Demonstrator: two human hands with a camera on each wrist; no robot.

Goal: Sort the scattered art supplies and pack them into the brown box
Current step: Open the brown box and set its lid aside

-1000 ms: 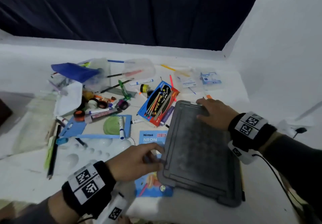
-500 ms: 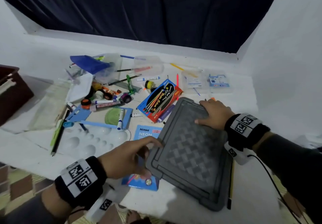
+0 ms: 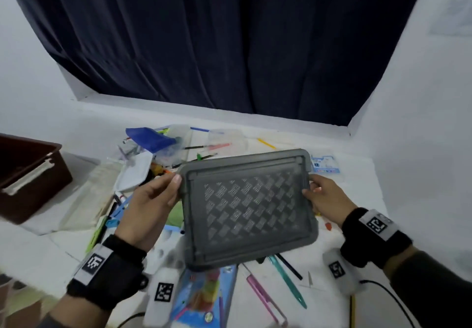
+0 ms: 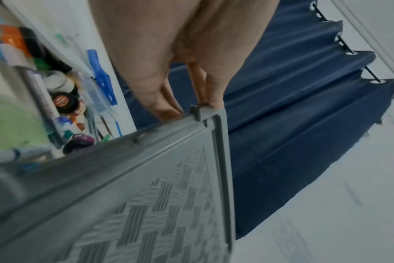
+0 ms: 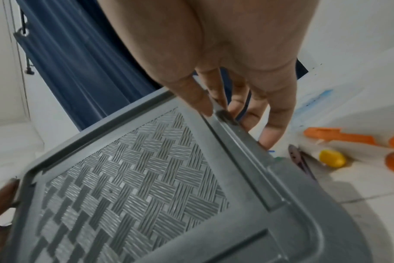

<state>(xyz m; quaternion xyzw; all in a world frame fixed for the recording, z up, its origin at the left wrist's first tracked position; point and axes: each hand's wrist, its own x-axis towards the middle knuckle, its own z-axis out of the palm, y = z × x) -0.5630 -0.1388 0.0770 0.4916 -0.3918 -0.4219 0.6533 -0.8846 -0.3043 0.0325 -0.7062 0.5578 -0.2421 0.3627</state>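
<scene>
A grey plastic lid (image 3: 249,207) with a woven pattern hangs in the air above the table, tilted toward me. My left hand (image 3: 163,195) grips its left edge, thumb on top. My right hand (image 3: 316,195) grips its right edge. The left wrist view shows fingers pinching the lid's (image 4: 146,195) corner, and the right wrist view shows fingers curled round the lid's (image 5: 135,178) rim. The brown box (image 3: 28,177) stands at the far left of the table. Scattered pens, markers and paint pots (image 3: 163,167) lie behind and under the lid.
A pink pen (image 3: 263,294) and a teal pen (image 3: 286,279) lie in front of the lid. A blue booklet (image 3: 204,299) lies near the table's front edge. A blue pouch (image 3: 148,136) and clear cases sit at the back. A dark curtain (image 3: 229,47) hangs behind.
Both hands have lifted the grey lid off the table and turned it level in front of me. The pens that lay beneath it now show.
</scene>
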